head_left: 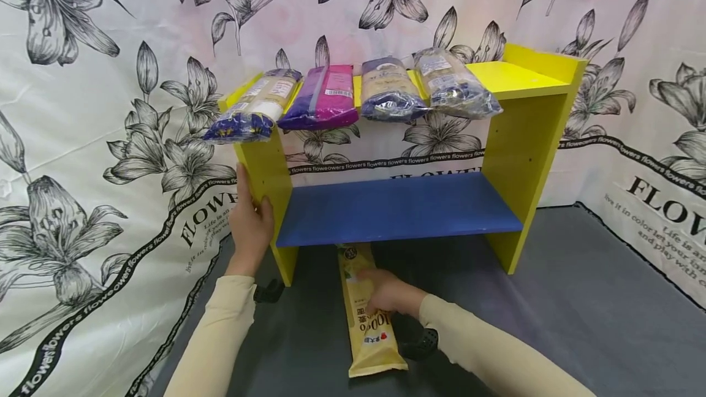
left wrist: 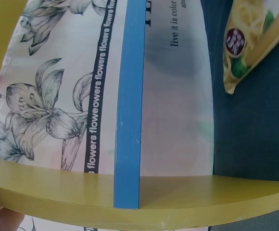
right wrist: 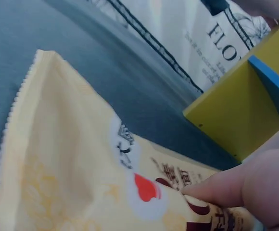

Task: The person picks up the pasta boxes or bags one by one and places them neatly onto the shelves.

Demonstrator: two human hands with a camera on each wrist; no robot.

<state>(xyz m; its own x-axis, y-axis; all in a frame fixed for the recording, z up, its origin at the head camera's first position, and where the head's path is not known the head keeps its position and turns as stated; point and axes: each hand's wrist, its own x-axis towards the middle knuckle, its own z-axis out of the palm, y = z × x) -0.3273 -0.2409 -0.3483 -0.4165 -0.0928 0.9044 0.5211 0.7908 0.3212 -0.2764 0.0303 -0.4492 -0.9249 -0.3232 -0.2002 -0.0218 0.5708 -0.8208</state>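
Observation:
Below the blue board of a small yellow-and-blue shelf [head_left: 397, 207], a long yellow noodle packet [head_left: 375, 329] extends toward me, its far end reaching under the board. My right hand [head_left: 390, 291] grips it from above near the middle; in the right wrist view the thumb [right wrist: 226, 190] lies across its printed front. My left hand [head_left: 250, 225] holds the front edge of the shelf's left yellow side panel [head_left: 270, 182], thumb at the edge and fingers along the outer side. The left wrist view shows the packet's far end [left wrist: 235, 43] with its noodle picture.
On the shelf's top lie several bags: a blue-and-clear one [head_left: 256, 106], a pink one [head_left: 322, 97] and two more clear-and-blue ones, their front ends overhanging. Flower-printed cloth [head_left: 154, 139] hangs behind and beside the shelf. A dark grey cloth [head_left: 595, 299] covers the table.

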